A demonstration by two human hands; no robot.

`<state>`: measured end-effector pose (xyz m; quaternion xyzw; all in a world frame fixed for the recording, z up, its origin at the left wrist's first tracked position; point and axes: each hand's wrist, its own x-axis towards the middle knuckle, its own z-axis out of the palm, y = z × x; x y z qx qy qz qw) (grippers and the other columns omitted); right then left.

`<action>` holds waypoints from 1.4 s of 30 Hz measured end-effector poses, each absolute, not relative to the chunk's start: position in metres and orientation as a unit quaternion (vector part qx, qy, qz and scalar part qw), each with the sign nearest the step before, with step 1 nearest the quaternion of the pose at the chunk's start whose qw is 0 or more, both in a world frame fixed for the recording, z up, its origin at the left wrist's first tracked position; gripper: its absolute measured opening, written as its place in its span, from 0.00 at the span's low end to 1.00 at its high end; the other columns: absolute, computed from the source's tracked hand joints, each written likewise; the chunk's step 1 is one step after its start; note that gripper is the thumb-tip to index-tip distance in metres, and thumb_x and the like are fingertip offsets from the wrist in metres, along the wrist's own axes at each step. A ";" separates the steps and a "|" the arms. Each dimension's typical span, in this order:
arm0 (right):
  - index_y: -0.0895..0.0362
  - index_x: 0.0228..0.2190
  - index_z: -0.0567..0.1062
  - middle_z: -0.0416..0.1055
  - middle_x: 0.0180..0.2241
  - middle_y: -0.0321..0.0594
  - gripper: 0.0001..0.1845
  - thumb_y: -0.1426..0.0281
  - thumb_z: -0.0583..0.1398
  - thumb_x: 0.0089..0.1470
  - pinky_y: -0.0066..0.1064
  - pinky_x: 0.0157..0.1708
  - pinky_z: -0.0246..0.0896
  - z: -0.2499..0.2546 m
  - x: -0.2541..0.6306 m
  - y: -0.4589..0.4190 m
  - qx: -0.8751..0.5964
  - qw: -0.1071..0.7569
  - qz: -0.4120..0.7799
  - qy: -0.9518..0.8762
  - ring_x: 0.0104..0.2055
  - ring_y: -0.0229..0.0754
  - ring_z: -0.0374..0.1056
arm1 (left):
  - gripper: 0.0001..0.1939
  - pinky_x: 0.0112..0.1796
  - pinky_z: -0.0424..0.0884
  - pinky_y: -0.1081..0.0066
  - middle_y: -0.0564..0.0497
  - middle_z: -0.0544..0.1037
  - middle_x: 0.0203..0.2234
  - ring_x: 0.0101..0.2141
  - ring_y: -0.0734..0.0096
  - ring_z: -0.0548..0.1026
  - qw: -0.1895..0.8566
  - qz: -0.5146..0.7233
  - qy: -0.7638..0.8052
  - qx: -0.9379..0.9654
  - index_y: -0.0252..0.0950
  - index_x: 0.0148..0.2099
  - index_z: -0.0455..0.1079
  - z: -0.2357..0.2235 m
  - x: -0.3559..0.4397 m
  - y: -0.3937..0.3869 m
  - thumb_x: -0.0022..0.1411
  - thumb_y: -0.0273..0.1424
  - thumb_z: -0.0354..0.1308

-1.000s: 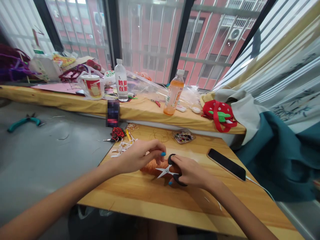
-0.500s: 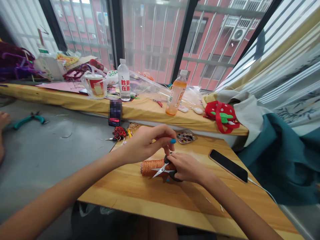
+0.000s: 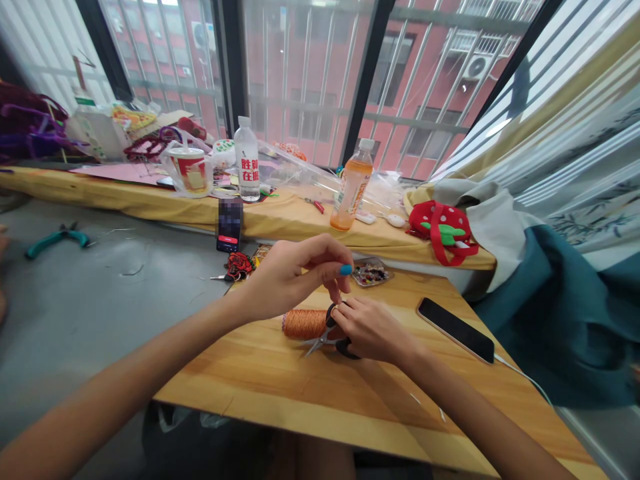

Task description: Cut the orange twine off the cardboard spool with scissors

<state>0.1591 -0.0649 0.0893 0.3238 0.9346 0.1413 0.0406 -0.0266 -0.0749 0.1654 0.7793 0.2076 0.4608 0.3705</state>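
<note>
My right hand (image 3: 373,330) grips a pair of black-handled scissors (image 3: 317,344), whose partly parted blades point left, low over the wooden table. Just above it, my left hand (image 3: 297,277) is closed in a pinch, its fingertips almost at the right fingers. Whatever lies in that pinch is too small or hidden to make out. A spool of orange thread (image 3: 304,323) lies on its side behind the scissors, its right end covered by the right hand and a scissor handle.
On the table are a clear dish of beads (image 3: 371,273) and a phone (image 3: 456,330) with a white cable. Red cord (image 3: 239,265) and another upright phone (image 3: 229,225) sit left. Two bottles stand on the ledge (image 3: 285,217). Teal pliers (image 3: 57,240) lie near another person's hand.
My left hand has risen slightly. My right hand has shifted a little up and left with the scissors, and more of the thread spool's left side shows clear of the blades.
</note>
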 end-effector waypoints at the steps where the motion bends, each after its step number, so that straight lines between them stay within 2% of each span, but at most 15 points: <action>1: 0.62 0.30 0.69 0.68 0.31 0.47 0.10 0.71 0.56 0.41 0.33 0.31 0.52 0.089 0.159 -0.064 0.318 0.045 0.150 0.935 0.33 0.46 0.63 | 0.04 0.26 0.71 0.76 0.54 0.73 0.21 0.23 0.78 0.73 0.371 0.461 0.205 0.779 0.33 0.33 0.61 0.165 -0.027 -0.075 0.57 0.30 0.50; 6: 0.63 0.26 0.71 0.71 0.25 0.49 0.08 0.70 0.56 0.42 0.31 0.25 0.48 0.087 0.159 -0.063 0.319 0.078 0.165 0.930 0.28 0.45 0.66 | 0.05 0.25 0.71 0.76 0.55 0.72 0.21 0.22 0.78 0.73 0.362 0.452 0.214 0.787 0.34 0.33 0.61 0.168 -0.028 -0.080 0.58 0.31 0.49; 10: 0.61 0.20 0.71 0.72 0.19 0.45 0.07 0.75 0.54 0.43 0.30 0.22 0.44 0.079 0.163 -0.062 0.306 0.102 0.155 0.934 0.21 0.42 0.66 | 0.04 0.25 0.69 0.78 0.55 0.72 0.22 0.21 0.80 0.72 0.312 0.456 0.217 0.804 0.34 0.34 0.60 0.172 -0.027 -0.072 0.59 0.29 0.47; 15: 0.60 0.18 0.71 0.72 0.19 0.43 0.07 0.75 0.54 0.42 0.30 0.23 0.42 0.072 0.167 -0.063 0.293 0.109 0.137 0.940 0.19 0.39 0.66 | 0.06 0.28 0.67 0.79 0.56 0.72 0.21 0.24 0.81 0.71 0.142 0.448 0.266 0.842 0.32 0.35 0.61 0.160 -0.013 -0.019 0.59 0.26 0.43; 17: 0.61 0.18 0.72 0.73 0.19 0.43 0.07 0.74 0.55 0.42 0.30 0.23 0.42 0.072 0.167 -0.065 0.294 0.103 0.135 0.941 0.20 0.39 0.67 | 0.08 0.30 0.65 0.78 0.53 0.73 0.24 0.26 0.79 0.72 0.031 0.415 0.298 0.859 0.32 0.37 0.63 0.144 -0.007 0.010 0.60 0.26 0.43; 20: 0.61 0.18 0.72 0.72 0.18 0.43 0.08 0.73 0.55 0.42 0.31 0.23 0.43 0.073 0.169 -0.068 0.303 0.097 0.137 0.938 0.21 0.41 0.67 | 0.10 0.32 0.64 0.75 0.48 0.74 0.31 0.33 0.71 0.72 -0.096 0.258 0.298 0.914 0.34 0.40 0.65 0.111 0.001 0.044 0.58 0.25 0.45; 22: 0.61 0.19 0.72 0.72 0.18 0.44 0.07 0.73 0.55 0.42 0.31 0.24 0.44 0.073 0.171 -0.070 0.311 0.096 0.139 0.935 0.21 0.42 0.68 | 0.11 0.32 0.64 0.75 0.47 0.75 0.33 0.35 0.68 0.71 -0.104 0.139 0.297 0.939 0.34 0.40 0.67 0.088 0.006 0.060 0.57 0.23 0.46; 25: 0.61 0.19 0.72 0.72 0.19 0.44 0.06 0.73 0.55 0.41 0.31 0.24 0.44 0.074 0.176 -0.073 0.320 0.097 0.135 0.933 0.22 0.42 0.68 | 0.11 0.30 0.64 0.75 0.46 0.76 0.30 0.32 0.67 0.72 -0.086 0.077 0.321 0.940 0.33 0.36 0.70 0.063 0.011 0.077 0.54 0.21 0.47; 29: 0.61 0.20 0.72 0.72 0.19 0.44 0.06 0.73 0.56 0.40 0.31 0.25 0.46 0.076 0.183 -0.077 0.336 0.093 0.130 0.928 0.23 0.42 0.67 | 0.14 0.32 0.64 0.74 0.46 0.76 0.32 0.33 0.66 0.72 -0.070 0.071 0.346 0.933 0.33 0.40 0.69 0.063 0.011 0.095 0.52 0.20 0.48; 34: 0.60 0.19 0.72 0.71 0.18 0.43 0.06 0.70 0.57 0.39 0.31 0.25 0.45 0.077 0.193 -0.083 0.358 0.068 0.128 0.922 0.24 0.42 0.66 | 0.15 0.35 0.64 0.73 0.46 0.73 0.37 0.36 0.67 0.70 -0.068 0.094 0.346 0.931 0.35 0.44 0.67 0.099 0.000 0.090 0.55 0.22 0.46; 38: 0.59 0.18 0.71 0.70 0.17 0.43 0.07 0.69 0.57 0.40 0.31 0.26 0.45 0.074 0.207 -0.086 0.366 0.058 0.130 0.920 0.20 0.39 0.64 | 0.12 0.36 0.64 0.72 0.47 0.72 0.36 0.37 0.68 0.69 -0.109 0.137 0.277 0.945 0.35 0.42 0.66 0.107 -0.018 0.035 0.59 0.24 0.44; 42: 0.58 0.16 0.70 0.69 0.15 0.41 0.13 0.63 0.57 0.43 0.30 0.24 0.43 0.070 0.228 -0.088 0.372 0.010 0.143 0.917 0.19 0.38 0.62 | 0.11 0.37 0.65 0.70 0.47 0.71 0.37 0.36 0.69 0.68 -0.109 0.170 0.230 0.952 0.33 0.41 0.65 0.077 -0.039 -0.038 0.61 0.25 0.42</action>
